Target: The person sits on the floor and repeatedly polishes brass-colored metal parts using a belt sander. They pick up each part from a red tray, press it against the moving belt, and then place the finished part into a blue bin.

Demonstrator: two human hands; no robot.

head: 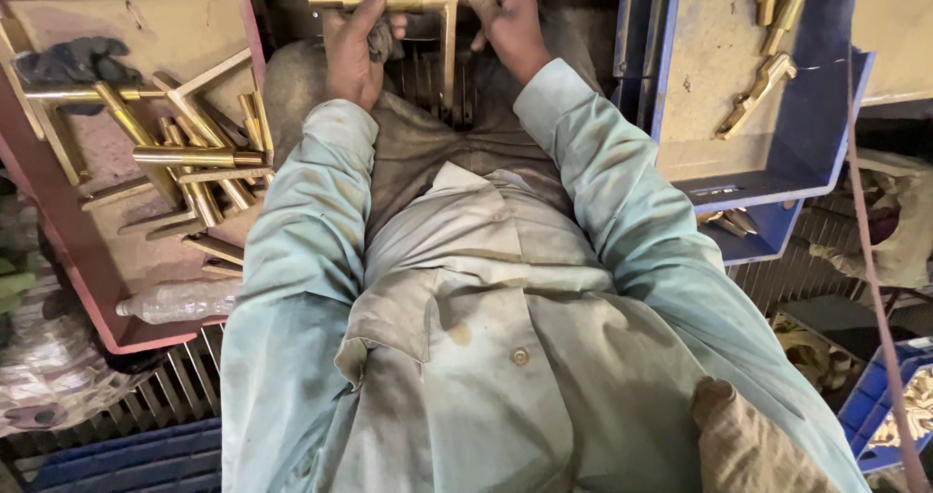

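Your left hand [352,51] and right hand [503,17] both clamp one polished brass L-shaped fitting [428,12], held over your lap: left on the horizontal tube, right at its corner end, the leg hanging down. Red tray [73,250] at your left carries similar brass bars and a clear plastic bottle [175,301] at its near edge. Blue crate [807,133] at your right holds a few brass pieces.

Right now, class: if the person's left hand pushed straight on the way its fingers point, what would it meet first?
The left hand points toward the top of the picture and already grips the brass L-shaped piece that the right hand also holds. So the brass bar comes first; what lies beyond is dark and unclear.
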